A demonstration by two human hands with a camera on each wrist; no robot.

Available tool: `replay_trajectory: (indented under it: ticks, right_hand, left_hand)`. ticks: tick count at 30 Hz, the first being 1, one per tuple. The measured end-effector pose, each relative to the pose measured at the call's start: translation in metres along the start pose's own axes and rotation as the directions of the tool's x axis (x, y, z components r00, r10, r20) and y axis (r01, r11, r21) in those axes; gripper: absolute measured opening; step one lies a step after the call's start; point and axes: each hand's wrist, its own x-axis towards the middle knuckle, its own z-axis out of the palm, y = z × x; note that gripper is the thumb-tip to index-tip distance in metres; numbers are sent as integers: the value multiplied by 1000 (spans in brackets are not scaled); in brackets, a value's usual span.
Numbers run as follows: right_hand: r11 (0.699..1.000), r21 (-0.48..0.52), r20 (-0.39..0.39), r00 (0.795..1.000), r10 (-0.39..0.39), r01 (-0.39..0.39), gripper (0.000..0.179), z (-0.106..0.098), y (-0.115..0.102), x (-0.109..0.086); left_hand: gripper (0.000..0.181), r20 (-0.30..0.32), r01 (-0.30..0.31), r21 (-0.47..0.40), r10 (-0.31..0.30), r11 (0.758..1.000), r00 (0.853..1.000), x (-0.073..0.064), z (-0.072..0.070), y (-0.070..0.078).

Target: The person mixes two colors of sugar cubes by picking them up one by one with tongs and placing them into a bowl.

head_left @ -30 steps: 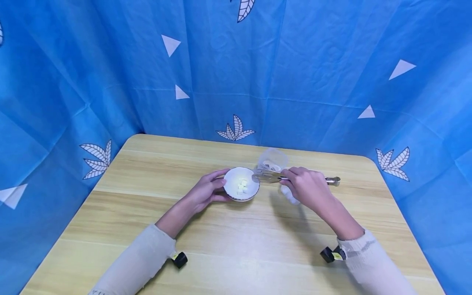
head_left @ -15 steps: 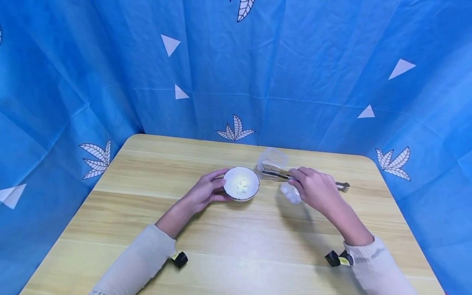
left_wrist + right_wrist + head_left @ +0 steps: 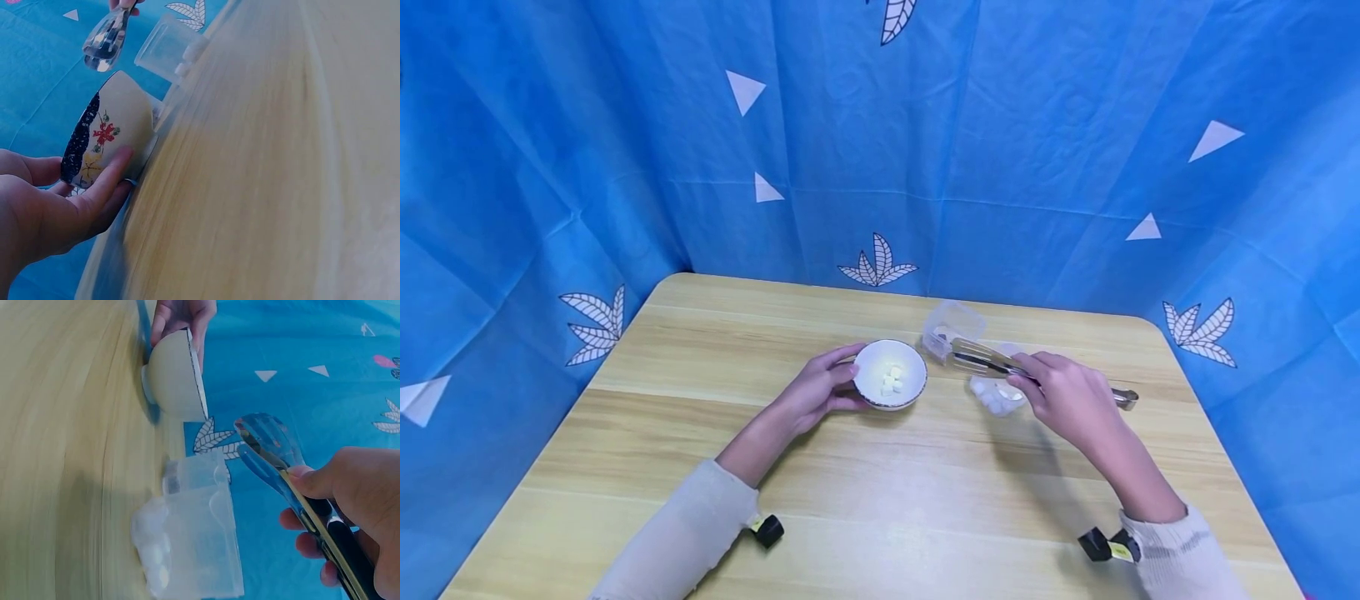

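My left hand (image 3: 820, 387) holds a small bowl (image 3: 125, 119) by its side, thumb at the rim. The bowl is white inside, with a dark rim band and painted flowers outside. Several small white pieces (image 3: 892, 381) lie in it. My right hand (image 3: 1063, 396) grips metal serving tongs (image 3: 306, 506) with dark handle parts. The tongs' ends point left above two clear plastic containers, their tips slightly apart. I see nothing between them in the right wrist view. One container (image 3: 951, 323) stands behind; the nearer container (image 3: 203, 544) is partly hidden by the tongs and right hand in the head view.
White rounded lumps (image 3: 994, 397) show in the nearer container, right of the bowl. All of this is on a light wooden table (image 3: 865, 500). A blue patterned curtain (image 3: 850, 125) hangs along the back and sides.
My right hand has drawn the tongs rightward and slightly nearer, from beside the bowl's right rim to above the clear containers. The left hand and bowl have stayed in place.
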Motion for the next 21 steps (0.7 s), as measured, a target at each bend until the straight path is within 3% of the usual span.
replay_trajectory:
  ticks: [21]
  right_hand:
    - [997,-56,65,996,52,-49,27,-28,30,-20]
  left_hand:
    - [53,5,4,-9,-4,1000,1000,-1,0,-1]
